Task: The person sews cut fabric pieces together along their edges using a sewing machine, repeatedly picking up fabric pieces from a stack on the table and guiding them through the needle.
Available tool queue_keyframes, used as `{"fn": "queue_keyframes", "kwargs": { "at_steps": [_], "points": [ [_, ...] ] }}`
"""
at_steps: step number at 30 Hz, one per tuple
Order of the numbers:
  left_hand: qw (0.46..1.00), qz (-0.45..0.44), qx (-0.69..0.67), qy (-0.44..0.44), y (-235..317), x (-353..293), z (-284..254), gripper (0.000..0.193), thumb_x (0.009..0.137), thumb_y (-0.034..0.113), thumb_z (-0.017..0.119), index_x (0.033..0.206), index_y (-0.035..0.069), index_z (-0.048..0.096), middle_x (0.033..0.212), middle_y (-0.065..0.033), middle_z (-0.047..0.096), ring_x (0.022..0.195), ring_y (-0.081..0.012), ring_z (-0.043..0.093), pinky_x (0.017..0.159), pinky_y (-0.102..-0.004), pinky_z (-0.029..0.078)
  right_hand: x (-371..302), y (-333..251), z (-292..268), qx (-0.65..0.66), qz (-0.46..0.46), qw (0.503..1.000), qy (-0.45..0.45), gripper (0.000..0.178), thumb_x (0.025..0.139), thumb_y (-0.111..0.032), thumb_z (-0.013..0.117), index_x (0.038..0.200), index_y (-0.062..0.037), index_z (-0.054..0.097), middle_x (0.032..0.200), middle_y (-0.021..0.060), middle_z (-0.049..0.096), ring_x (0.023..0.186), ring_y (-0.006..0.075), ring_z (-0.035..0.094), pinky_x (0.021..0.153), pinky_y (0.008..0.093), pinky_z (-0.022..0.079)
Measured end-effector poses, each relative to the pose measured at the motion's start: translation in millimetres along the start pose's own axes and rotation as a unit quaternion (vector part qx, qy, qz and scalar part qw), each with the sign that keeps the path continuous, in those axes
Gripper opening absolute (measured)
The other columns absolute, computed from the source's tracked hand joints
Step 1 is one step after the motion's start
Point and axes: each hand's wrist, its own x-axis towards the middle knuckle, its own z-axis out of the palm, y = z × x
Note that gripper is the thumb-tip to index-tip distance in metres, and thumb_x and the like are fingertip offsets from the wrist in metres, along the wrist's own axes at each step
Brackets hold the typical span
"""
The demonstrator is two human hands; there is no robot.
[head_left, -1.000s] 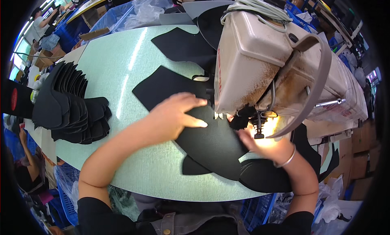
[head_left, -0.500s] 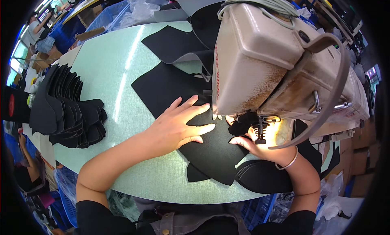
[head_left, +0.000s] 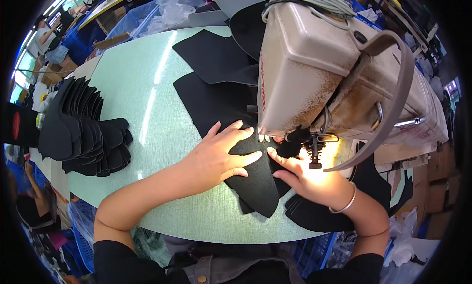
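My left hand lies flat with its fingers spread on a black cut piece of sheet material. The piece runs under the head of a beige sewing machine, whose lower end hides part of it. My right hand rests on the right edge of the same piece, thumb and index finger stretched out. Bright lamp light washes over its back, and the machine's spring-loaded thread tension part covers some of its fingers. Another black piece lies beyond, partly behind the machine.
A stack of curved black pieces stands at the left of the pale green table. More black pieces lie by my right wrist. A grey curved bar arches beside the machine. Blue crates sit below the table edge.
The black piece has turned and slid under the machine, its far left corner moving right. My right index finger now reaches out onto it; my left hand has barely moved.
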Motion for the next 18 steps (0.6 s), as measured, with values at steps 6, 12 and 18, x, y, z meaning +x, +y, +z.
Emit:
{"fn": "queue_keyframes", "kwargs": {
  "at_steps": [6,12,18],
  "points": [
    [0.999,0.028,-0.023,0.004,-9,7,-2,0.037,0.080,0.026,0.069,0.116,0.021,0.064,0.137,-0.0160,0.042,0.132,-0.0365,0.036,0.103,-0.0599,0.032,5,24,10,0.034,-0.114,0.985,0.126,0.012,0.073,-0.018,0.068,0.074,-0.0079,0.061,0.072,0.0084,0.059,0.068,0.0279,0.057,0.070,0.0404,0.047],
    [0.998,0.053,0.021,0.009,-17,10,-6,0.037,0.079,0.020,0.069,0.116,0.021,0.064,0.135,-0.0148,0.043,0.130,-0.0331,0.038,0.103,-0.0586,0.032,-6,60,31,0.038,-0.105,0.993,0.045,0.008,0.075,-0.016,0.062,0.075,-0.0083,0.060,0.070,0.0081,0.059,0.068,0.0272,0.058,0.068,0.0391,0.048],
    [0.999,-0.044,-0.018,-0.011,6,-1,-2,0.044,0.079,0.029,0.069,0.120,0.015,0.061,0.137,-0.0181,0.041,0.133,-0.0374,0.032,0.102,-0.0626,0.032,3,-7,6,0.008,-0.070,0.985,0.156,0.023,0.072,-0.022,0.074,0.080,-0.0048,0.062,0.071,0.0087,0.058,0.069,0.0299,0.057,0.065,0.0396,0.045]
  ]
}}
